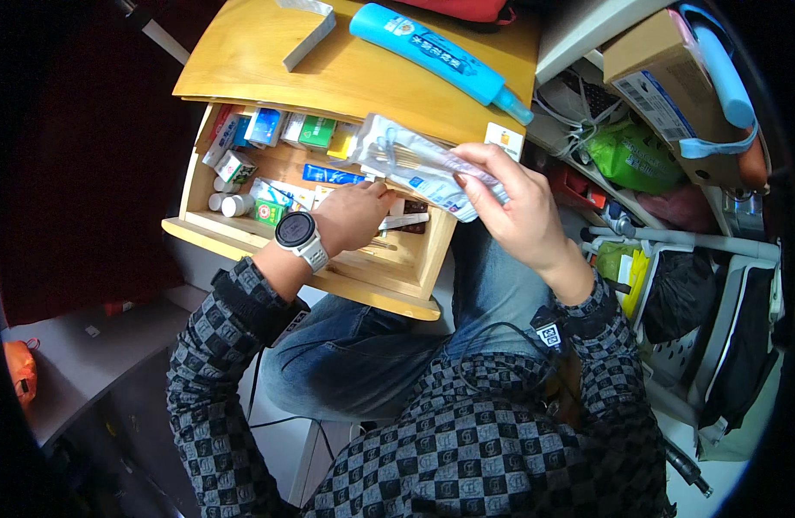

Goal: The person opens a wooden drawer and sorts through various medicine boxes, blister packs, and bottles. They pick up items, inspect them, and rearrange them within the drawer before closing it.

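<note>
My right hand (517, 204) holds a clear plastic packet (414, 165) of thin wooden-stemmed sticks, probably cotton swabs, above the right side of an open wooden drawer (430, 259). My left hand (352, 217), with a watch (295, 230) on its wrist, reaches down into the drawer's middle. Its fingertips are partly hidden, so a grip cannot be made out. Just beyond them lies a blue tube (329, 174). A small green box (270, 212) and white bottles (237, 205) are left of that hand. Medicine-type boxes, one green and white (317, 132), line the drawer's back.
On the wooden cabinet top (242, 58) lie a large light-blue bottle (430, 55) and a bent pale strip (310, 42). Shelves at right hold a cardboard box (669, 97) and a green bag (630, 155). My knees are beneath and before the drawer.
</note>
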Tool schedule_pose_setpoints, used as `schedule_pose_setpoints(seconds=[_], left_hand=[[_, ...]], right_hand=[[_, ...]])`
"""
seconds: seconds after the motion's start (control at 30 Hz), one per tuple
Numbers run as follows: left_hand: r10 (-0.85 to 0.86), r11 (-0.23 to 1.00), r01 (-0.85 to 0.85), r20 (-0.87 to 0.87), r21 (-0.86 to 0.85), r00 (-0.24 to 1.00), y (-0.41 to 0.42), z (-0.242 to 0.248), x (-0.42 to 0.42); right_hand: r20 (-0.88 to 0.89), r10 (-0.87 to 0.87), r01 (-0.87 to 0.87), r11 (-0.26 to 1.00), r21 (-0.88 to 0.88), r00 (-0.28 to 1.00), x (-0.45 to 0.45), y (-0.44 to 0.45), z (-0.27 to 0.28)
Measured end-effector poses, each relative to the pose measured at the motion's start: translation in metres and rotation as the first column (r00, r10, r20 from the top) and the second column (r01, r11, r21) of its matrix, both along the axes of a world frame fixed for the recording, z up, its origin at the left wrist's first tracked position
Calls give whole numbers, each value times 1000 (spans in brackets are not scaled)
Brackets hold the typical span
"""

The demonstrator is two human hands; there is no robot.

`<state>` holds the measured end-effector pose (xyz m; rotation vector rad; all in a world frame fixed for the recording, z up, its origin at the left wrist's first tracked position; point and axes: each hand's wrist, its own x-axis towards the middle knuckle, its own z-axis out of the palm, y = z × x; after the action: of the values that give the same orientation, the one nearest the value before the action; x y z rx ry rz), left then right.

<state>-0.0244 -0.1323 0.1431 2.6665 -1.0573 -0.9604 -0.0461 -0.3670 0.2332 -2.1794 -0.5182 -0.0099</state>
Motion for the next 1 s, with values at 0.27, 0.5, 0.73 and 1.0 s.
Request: schedule_pose_setpoints(seconds=[0.27, 0.5, 0.73, 1.0], left_hand=[[35, 990, -32, -17, 137, 999, -6, -26, -4], [-18, 993, 21, -32, 119, 999, -1, -31, -1], [81, 991, -61, -160, 121, 984, -10, -27, -8], [37, 996, -38, 15, 86, 999, 9, -31, -10]], right_hand=[[98, 50, -50, 999, -4, 994, -2, 16, -17], [110, 30, -21, 997, -76, 993, -3, 21, -24], [184, 41, -2, 979, -205, 982, -4, 33, -30], [161, 56, -16, 971, -239, 985, -2, 49, -28]])
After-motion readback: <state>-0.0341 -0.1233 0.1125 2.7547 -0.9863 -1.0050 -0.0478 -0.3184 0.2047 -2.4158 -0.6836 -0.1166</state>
